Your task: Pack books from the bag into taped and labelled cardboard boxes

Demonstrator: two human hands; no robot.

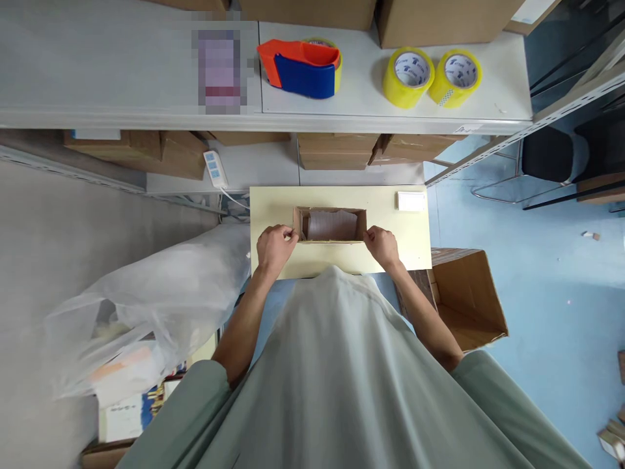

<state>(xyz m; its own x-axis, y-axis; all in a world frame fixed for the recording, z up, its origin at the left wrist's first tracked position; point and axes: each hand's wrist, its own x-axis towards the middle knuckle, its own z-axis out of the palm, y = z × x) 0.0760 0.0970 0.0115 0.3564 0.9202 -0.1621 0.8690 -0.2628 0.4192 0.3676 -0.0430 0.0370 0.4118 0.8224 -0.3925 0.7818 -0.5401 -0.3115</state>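
A small brown cardboard box (330,242) with its top uncovered sits on the pale yellow table (273,202) in front of me. Inside it lies a light, greyish sheet or wrapped item (333,225); I cannot make out its kind. My left hand (277,246) grips the box's left near corner, fingers curled against the edge. At the right near corner, my right hand (381,245) pinches the cardboard in the same way. A small white block-shaped object (411,201) lies at the table's far right corner.
The shelf (342,122) ahead holds a red and blue tape dispenser (307,71), two yellow tape rolls (409,77) and cartons. A white power strip (215,169) is below. An open carton (469,299) stands at right, a plastic bag (170,280) at left.
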